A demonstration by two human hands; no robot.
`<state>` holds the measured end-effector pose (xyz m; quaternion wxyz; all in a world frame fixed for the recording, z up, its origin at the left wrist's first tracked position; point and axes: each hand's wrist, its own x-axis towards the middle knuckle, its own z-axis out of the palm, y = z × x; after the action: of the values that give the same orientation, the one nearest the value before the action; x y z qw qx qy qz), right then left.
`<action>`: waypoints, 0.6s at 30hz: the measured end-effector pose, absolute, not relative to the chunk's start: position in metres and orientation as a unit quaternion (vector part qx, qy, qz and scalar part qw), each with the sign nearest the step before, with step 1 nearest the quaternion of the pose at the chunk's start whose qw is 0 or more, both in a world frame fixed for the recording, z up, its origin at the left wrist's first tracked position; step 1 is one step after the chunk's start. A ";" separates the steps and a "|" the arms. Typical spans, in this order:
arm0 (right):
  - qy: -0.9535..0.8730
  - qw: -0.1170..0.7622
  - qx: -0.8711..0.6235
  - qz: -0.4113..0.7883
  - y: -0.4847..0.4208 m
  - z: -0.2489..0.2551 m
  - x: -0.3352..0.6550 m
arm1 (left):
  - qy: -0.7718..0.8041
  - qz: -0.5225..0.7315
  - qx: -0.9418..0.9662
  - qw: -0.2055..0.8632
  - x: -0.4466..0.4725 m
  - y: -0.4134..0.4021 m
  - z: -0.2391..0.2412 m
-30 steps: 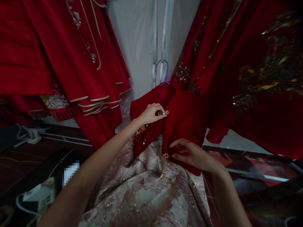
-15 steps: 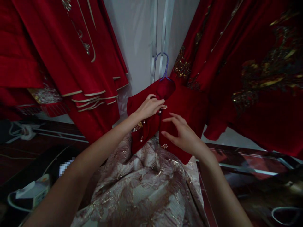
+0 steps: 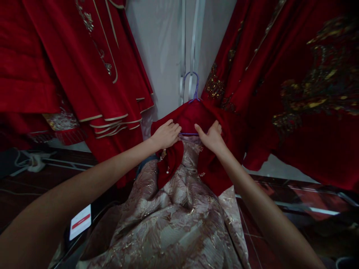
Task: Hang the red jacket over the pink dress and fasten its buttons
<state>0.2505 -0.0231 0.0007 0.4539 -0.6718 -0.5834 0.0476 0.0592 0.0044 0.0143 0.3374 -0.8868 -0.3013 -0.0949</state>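
A small red jacket (image 3: 196,116) hangs on a purple hanger (image 3: 192,80) over a pale gold brocade skirt (image 3: 174,220). My left hand (image 3: 166,135) grips the jacket's left front edge, fingers curled into the cloth. My right hand (image 3: 211,137) grips the right front edge the same way. The two front panels are pulled apart, so the hanger's purple bar and the skirt's top show between my hands. Pearl buttons dot both red panels below my hands.
Red embroidered garments hang at the left (image 3: 70,67) and right (image 3: 294,86). A white wall with pale straps (image 3: 187,45) is behind the hanger. A phone with a lit screen (image 3: 80,221) lies low at the left, and cables (image 3: 30,161) sit on the dark floor.
Both hands moved up to the jacket's collar area and pulled its front panels apart. The right hand rose from the lower hem. The jacket front, closed before, now stands open.
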 end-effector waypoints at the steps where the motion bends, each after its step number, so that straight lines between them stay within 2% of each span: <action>1: -0.587 0.450 -0.674 0.011 -0.021 0.000 0.263 | -0.299 -0.090 -0.885 0.346 0.054 0.003 0.014; 6: -0.626 0.400 -0.661 -0.103 -0.007 -0.004 0.314 | -0.328 -0.097 -0.861 0.377 0.033 0.002 0.007; 11: -0.639 0.371 -0.643 -0.202 -0.004 0.006 0.336 | -0.391 -0.105 -0.839 0.363 0.024 0.008 -0.005; 18: -0.614 0.355 -0.656 -0.259 -0.006 0.038 0.362 | -0.431 -0.146 -0.821 0.345 0.021 0.025 0.022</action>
<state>0.3621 -0.0062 0.0381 0.3548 -0.6556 -0.6144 -0.2586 0.0206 0.0251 0.0221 0.3445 -0.8211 -0.4310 -0.1460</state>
